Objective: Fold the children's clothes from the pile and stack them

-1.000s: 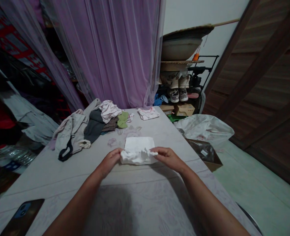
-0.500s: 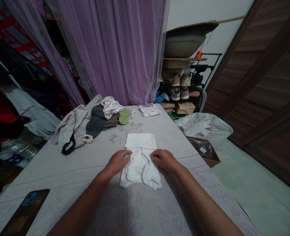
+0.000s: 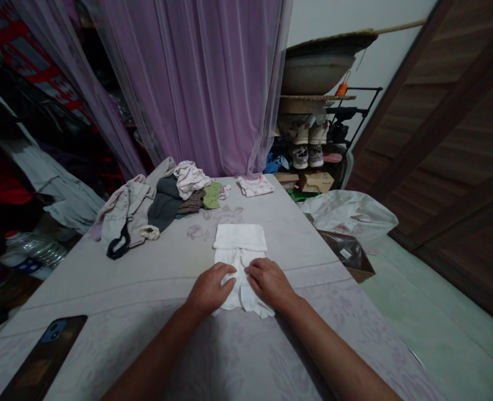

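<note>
A white cloth garment (image 3: pixel 240 236) lies flat on the lilac-grey padded table top (image 3: pixel 83 289), with its upper part a neat rectangle. My left hand (image 3: pixel 210 288) rests flat on the garment's lower left side, holding nothing. My right hand (image 3: pixel 269 284) lies on the lower right side, also flat and not gripping. The two hands are close together, and they hide part of the lower garment. The garment's lower end sticks out below them, towards me.
A heap of mixed clothes (image 3: pixel 154 209) lies at the far left of the table, and a small folded pink-and-white garment (image 3: pixel 255 186) lies at the far edge. A phone (image 3: pixel 46 345) sits at the near left corner. A plastic bag (image 3: pixel 350 214) and a cardboard box (image 3: pixel 346 253) stand beyond the right edge.
Both hands have slid inward and towards me along the white garment. Its lower part now looks narrower than before.
</note>
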`<state>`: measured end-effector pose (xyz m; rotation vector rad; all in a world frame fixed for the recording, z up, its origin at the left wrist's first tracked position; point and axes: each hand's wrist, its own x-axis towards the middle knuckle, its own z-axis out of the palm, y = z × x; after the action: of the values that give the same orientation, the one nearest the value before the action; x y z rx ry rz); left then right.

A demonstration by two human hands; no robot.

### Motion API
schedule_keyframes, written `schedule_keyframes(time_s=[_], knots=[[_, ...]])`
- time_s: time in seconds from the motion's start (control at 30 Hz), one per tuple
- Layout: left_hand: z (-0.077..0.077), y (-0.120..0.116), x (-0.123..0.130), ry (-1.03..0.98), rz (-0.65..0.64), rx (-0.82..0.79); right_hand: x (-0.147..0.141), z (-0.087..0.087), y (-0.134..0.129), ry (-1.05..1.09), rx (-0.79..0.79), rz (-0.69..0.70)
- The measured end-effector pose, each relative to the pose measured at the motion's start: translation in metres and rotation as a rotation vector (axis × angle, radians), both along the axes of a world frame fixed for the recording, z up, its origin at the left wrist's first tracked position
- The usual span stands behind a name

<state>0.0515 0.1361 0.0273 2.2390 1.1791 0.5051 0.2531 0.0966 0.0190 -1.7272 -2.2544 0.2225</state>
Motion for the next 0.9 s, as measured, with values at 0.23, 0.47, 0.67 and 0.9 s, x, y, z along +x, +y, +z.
schedule_keyframes(time_s=[0.23,0.47,0.67,0.9], knots=[[-0.014,-0.007,0.017,-0.132,-0.007,-0.232,0.010,0.004,0.018,0.082,-0.122,-0.019],[-0.001,0.046,-0.003,-0.116,0.284,-0.087,0.024,0.009,0.048,0.045,-0.030,-0.452],[-0.002,0.079,-0.013,0.170,0.394,0.038,0.035,0.013,0.072,0.028,-0.177,-0.636],[0.006,0.092,0.012,0.349,0.438,-0.018,0.031,0.014,0.079,-0.021,-0.234,-0.591]])
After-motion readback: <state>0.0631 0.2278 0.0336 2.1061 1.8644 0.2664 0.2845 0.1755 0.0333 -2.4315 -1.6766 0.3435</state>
